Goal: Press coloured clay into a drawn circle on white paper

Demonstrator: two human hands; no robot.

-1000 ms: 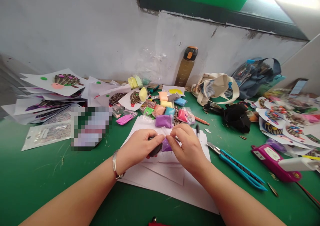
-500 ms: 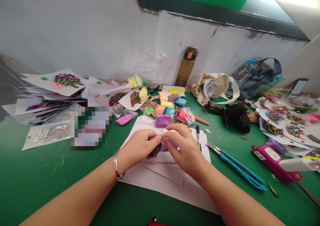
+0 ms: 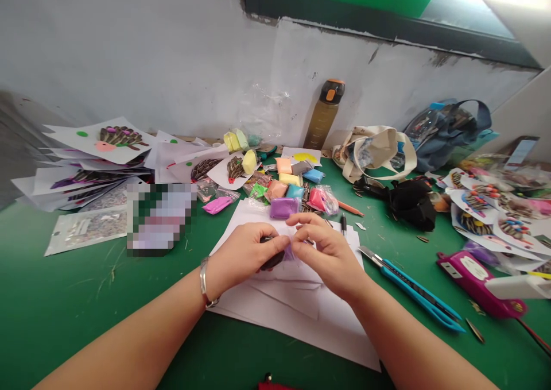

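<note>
Two hands meet above loose white paper sheets (image 3: 297,327) on the green worktop (image 3: 86,309), the left hand (image 3: 241,253) with fingers clamped round a dark piece (image 3: 272,261), the right hand (image 3: 327,258) pinching purple clay (image 3: 289,254) close beside it, both held up off the paper.

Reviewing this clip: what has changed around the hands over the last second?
The left hand and right hand have closed in on the purple clay, which earlier showed clearly and now shows only as a sliver between them. The left hand keeps hold of the dark piece; nothing was let go. The bagged purple clay and blue utility knife stayed put.
</note>
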